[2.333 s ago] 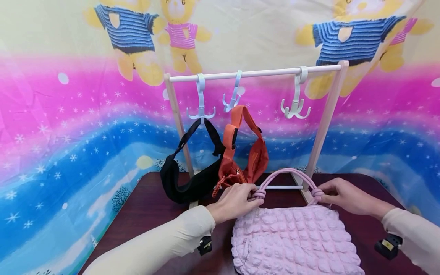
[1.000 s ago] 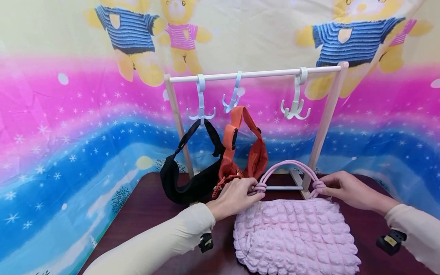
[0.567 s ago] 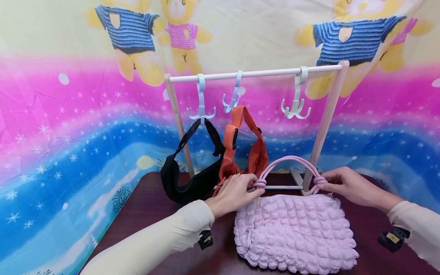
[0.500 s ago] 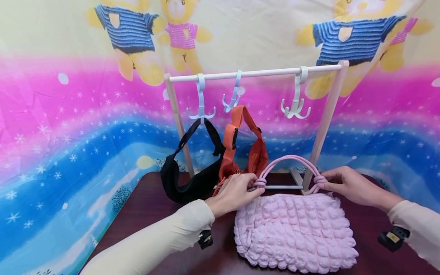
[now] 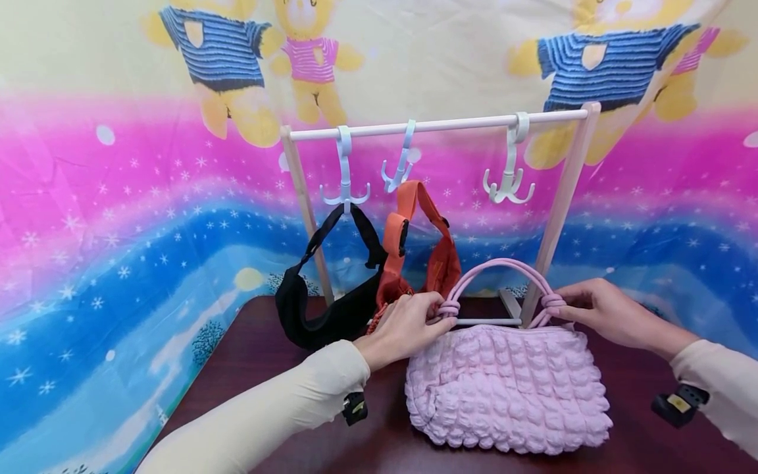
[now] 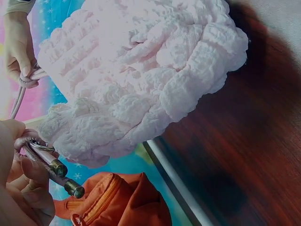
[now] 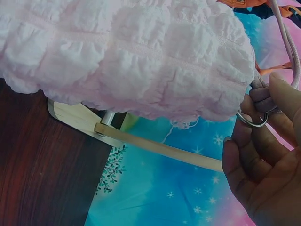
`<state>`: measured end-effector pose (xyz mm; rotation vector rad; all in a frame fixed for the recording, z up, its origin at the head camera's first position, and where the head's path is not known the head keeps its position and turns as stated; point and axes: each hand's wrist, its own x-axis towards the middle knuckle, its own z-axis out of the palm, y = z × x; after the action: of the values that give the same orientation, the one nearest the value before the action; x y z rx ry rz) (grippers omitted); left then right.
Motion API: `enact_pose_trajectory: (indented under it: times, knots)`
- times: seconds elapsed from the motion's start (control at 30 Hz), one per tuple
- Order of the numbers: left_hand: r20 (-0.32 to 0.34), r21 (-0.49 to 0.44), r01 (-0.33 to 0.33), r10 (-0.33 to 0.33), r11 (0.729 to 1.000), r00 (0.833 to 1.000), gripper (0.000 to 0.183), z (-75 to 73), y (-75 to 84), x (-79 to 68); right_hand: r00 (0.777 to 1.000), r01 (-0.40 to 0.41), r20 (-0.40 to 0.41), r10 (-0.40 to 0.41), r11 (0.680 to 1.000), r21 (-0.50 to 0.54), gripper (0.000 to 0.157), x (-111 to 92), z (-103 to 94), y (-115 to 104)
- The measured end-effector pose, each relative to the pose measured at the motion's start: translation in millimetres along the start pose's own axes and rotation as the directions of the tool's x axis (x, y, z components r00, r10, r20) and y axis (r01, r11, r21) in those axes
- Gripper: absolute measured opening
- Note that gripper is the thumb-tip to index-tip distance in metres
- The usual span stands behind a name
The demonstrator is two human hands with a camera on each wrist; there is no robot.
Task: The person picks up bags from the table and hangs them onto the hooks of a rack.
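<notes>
A puffy pink handbag (image 5: 509, 388) is held up by its arched cord handle (image 5: 503, 263) in front of the rack. My left hand (image 5: 405, 329) pinches the knot at the handle's left end. On the other side, my right hand (image 5: 616, 313) grips the right knot between thumb and fingers. The left wrist view shows metal-tipped cord ends (image 6: 66, 181) by the left fingers; in the right wrist view a metal ring (image 7: 254, 121) sits at the right fingers. An orange bag (image 5: 444, 263) hangs just behind my left hand.
The wooden rack's top rail (image 5: 456, 124) carries three pale hooks, the right one (image 5: 508, 171) with nothing on it. A black bag (image 5: 331, 319) hangs from the left hook (image 5: 345, 178). Beneath is a dark wooden table (image 5: 237, 382), with a printed cloth (image 5: 148, 217) behind.
Both hands have raised the pink handbag and brought it slightly toward the rack, so its bottom edge now shows. The grip on both knots is unchanged, and the other bags stay put.
</notes>
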<state>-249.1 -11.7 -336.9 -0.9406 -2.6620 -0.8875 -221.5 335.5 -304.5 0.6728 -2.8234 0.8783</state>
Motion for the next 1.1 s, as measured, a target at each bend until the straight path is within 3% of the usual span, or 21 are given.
enact_pose_trajectory:
  times: [0.6, 1.1]
  knots:
    - [-0.042, -0.038, -0.021, 0.019, 0.999, 0.999, 0.020, -4.8, 5.2, 0.6, 0.994, 0.059, -0.091, -0.062, 0.998, -0.027, 0.019, 2, -8.4, -3]
    - [-0.084, -0.041, -0.032, 0.028, 0.999, 0.996, 0.022, -9.7, 10.5, 6.0, 0.993, 0.020, -0.116, -0.020, 1.000, -0.008, 0.020, 2, -17.6, -6]
